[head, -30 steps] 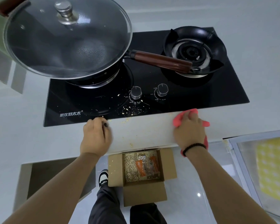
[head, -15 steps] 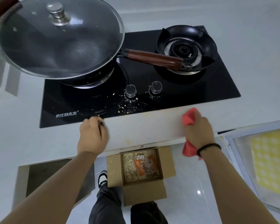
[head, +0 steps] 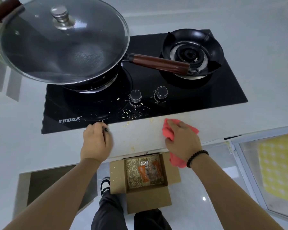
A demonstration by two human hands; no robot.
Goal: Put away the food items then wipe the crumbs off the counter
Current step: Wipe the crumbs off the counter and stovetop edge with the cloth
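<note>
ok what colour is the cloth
Red-pink cloth, under the right hand; head view.

The hob (head: pixel 181 103) is set in the counter (head: pixel 140 136), behind its front strip. On the left burner stands a wok (head: pixel 63 42) with a lid, its handle (head: pixel 158 63) reaching right toward the right burner (head: pixel 191 53). The 2 knobs (head: pixel 135 96) sit side by side near the hob's front edge, between the burners. Crumbs (head: pixel 131 113) lie around the left knob and on the counter strip just before it. The left hand (head: pixel 95 141) rests on the counter at the hob's front edge. To its right, the right hand (head: pixel 181 140) presses a cloth (head: pixel 169 131) on the counter. Below the counter edge, on the floor, stands an open box (head: pixel 145 176) with food packets (head: pixel 148 171) in it, between the 2 hands.
</note>
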